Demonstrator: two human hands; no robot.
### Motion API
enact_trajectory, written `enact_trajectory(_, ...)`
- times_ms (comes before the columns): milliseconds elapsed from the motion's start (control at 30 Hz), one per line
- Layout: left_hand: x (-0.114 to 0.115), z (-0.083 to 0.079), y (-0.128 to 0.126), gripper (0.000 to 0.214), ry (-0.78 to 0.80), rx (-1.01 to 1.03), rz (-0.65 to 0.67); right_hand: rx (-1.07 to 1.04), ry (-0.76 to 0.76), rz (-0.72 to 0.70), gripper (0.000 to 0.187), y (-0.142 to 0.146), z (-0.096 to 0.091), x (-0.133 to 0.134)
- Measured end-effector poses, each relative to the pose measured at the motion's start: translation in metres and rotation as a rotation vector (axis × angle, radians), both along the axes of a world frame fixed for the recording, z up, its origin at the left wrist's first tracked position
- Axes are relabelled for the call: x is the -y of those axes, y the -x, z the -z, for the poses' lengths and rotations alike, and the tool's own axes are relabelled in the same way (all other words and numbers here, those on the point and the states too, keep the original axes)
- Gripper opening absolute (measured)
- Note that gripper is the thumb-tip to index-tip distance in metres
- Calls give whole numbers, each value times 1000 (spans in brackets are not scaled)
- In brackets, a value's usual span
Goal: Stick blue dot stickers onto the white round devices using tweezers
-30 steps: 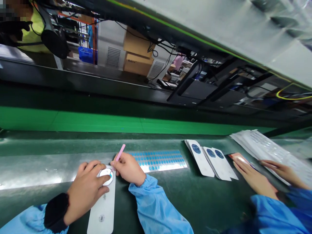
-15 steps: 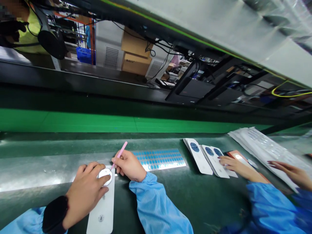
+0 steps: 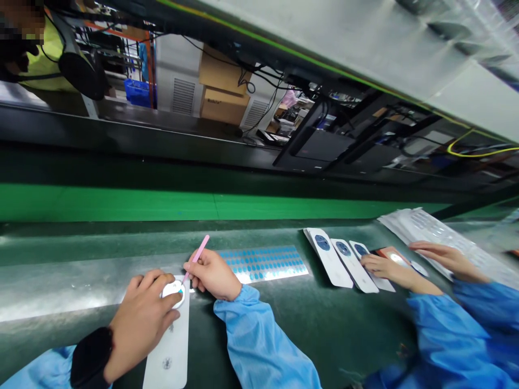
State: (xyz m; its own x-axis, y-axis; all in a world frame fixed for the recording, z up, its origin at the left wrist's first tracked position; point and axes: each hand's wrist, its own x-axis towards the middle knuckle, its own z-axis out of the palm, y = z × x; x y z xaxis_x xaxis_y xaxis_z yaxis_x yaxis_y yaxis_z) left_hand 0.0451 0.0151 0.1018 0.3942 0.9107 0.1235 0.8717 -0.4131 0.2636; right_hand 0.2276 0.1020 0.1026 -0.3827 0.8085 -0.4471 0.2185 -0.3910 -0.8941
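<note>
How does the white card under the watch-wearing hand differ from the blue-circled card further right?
The white card lies under the left hand with a round white piece on it; the blue-circled card is untouched. The white card shows a small grey mark, the other a dark blue circle. Both are long, round-cornered white cards on the green mat.

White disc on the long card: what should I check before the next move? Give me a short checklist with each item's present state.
1. Left hand holding the white disc on the long white card: ok.
2. Right hand has a firm grip on the pink stick: ok.
3. Stick tip touching the disc: cannot tell.
4. Blue-dot sheet lying beside the card: ok.
5. Co-worker's hands apart from the card: ok.
</note>
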Motion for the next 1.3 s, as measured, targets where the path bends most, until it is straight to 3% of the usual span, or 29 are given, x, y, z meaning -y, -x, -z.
enact_trajectory(200, 4, 19, -1, 15, -94, 49, -2, -3, 14, 11, 18, 1, -3, 0)
enact_trajectory(600, 3, 32, -2, 13, -93, 88, -31, -27, 26, 27, 35, 2, -5, 0)
enact_trajectory(833, 2, 20, -1, 13, -70, 52, -30, -33, 27, 14, 23, 1, -3, 0)
enact_trajectory(933, 3, 15, -1, 13, -50, 24, -25, -36, 22, 12, 25, 1, -2, 0)
enact_trajectory(1133, 5, 21, -2, 14, -104, 9, -38, -19, 20, 7, 23, 1, -2, 0)
enact_trajectory(1300, 1, 10, -1, 18, -52, -2, 4, -4, 25, 21, 28, 2, -4, 0)
